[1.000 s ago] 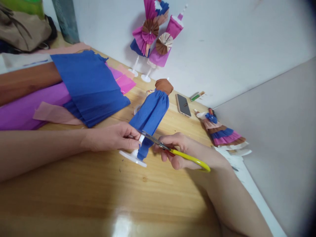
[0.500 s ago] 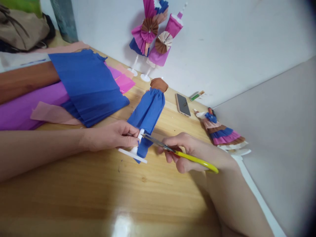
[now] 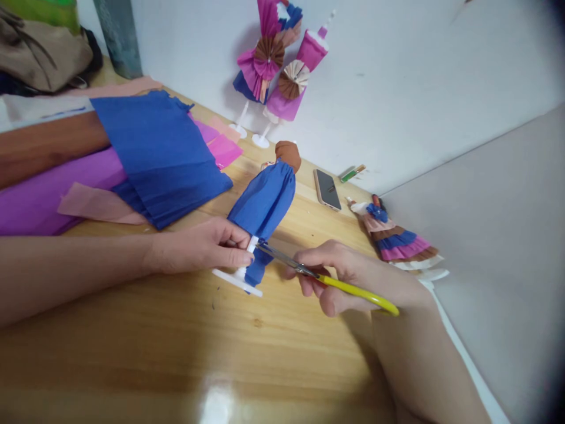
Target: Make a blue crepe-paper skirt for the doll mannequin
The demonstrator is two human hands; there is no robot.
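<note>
A small dress form with a brown top (image 3: 288, 155) and a long blue paper skirt (image 3: 265, 197) leans over the wooden table, its white round base (image 3: 237, 282) toward me. My left hand (image 3: 220, 244) pinches the skirt's lower edge beside the white stem (image 3: 252, 244). In my right hand (image 3: 339, 274) are yellow-handled scissors (image 3: 357, 291), their blades pointing left at the blue paper by the stem. A strip of blue paper (image 3: 257, 271) hangs below the blades, next to the base.
Blue paper sheets (image 3: 163, 159) lie over brown and purple paper (image 3: 57, 182) at the left. Two dressed forms (image 3: 286, 100) stand by the wall, a phone (image 3: 327, 189) lies behind, and another dressed form (image 3: 399, 235) is at the right.
The brown top has shifted slightly right and the skirt bulges more. My right hand and the scissors have moved slightly right and down.
</note>
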